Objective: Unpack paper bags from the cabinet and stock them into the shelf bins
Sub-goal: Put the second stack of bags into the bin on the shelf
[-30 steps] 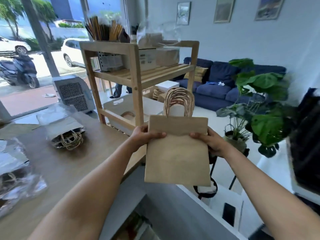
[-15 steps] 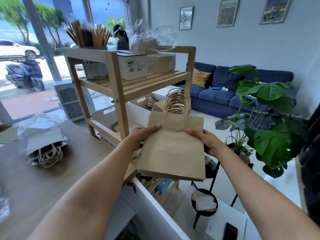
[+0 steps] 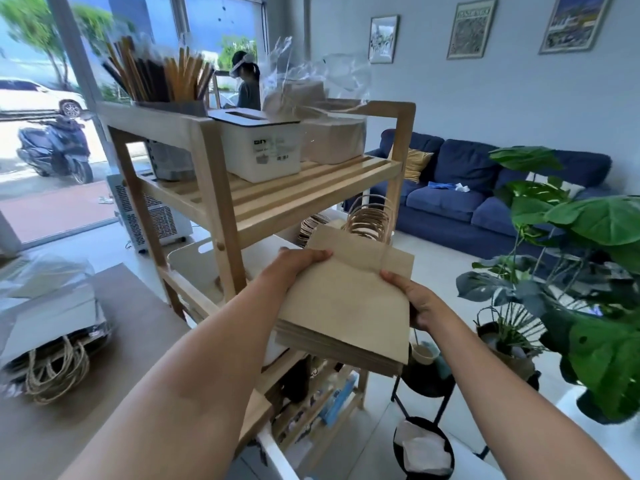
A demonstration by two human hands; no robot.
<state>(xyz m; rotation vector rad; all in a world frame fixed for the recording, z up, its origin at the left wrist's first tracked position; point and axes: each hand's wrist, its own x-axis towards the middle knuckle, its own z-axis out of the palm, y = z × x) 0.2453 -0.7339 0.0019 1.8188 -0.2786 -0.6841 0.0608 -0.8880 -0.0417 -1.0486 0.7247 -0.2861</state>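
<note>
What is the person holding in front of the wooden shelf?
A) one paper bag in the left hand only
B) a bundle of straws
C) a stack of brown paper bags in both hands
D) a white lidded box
C: the left hand and the right hand grip opposite edges of the stack of brown paper bags.

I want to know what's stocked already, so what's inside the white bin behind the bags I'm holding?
Twine handles of paper bags stick up from the white bin. The held stack and the shelf cover the rest of its inside.
</note>
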